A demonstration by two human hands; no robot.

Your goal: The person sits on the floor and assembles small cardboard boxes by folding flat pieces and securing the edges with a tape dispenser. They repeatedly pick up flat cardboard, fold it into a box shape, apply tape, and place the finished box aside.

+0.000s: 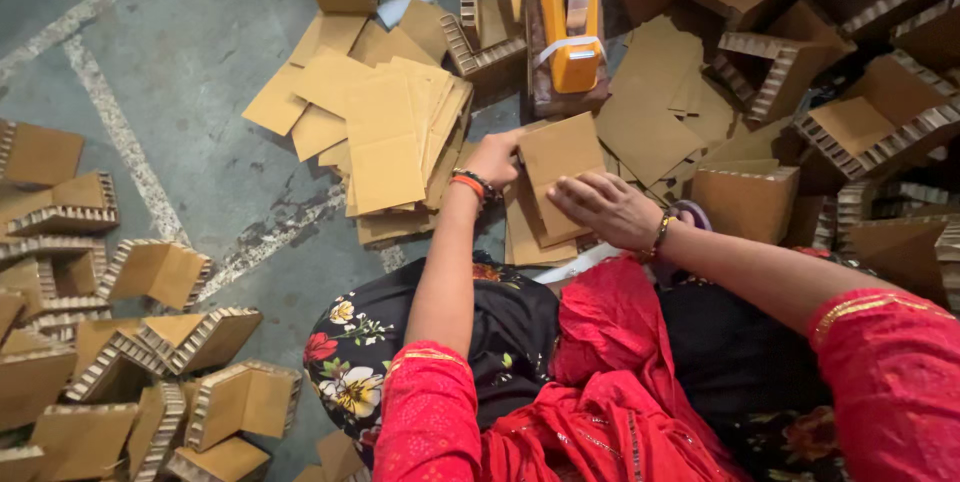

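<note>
Two bare hands meet over a brown cardboard sheet [560,157] on the floor [190,92], just in front of the person's knees. Left hand [497,159] takes the sheet's left edge, fingers curled over it in a pinching grip. Right hand [605,207] lies flat on the sheet's lower right part, fingers spread and pressing down, holding nothing inside them. Beneath the sheet sits a small stack of like sheets [525,237], touching it.

Just beyond the sheet stands a yellow tape dispenser [570,17] with a roll of clear tape, resting on a dark block. Left of the hands lies a fanned pile of flat cardboard pieces [385,127], near but apart from the held sheet. Folded corner pieces with honeycomb edges [170,342] lie scattered at the far left, and more of them [850,112] crowd the right side. Red cloth [600,382] and a dark flowered garment [350,362] cover the person's lap at the bottom of the view.
</note>
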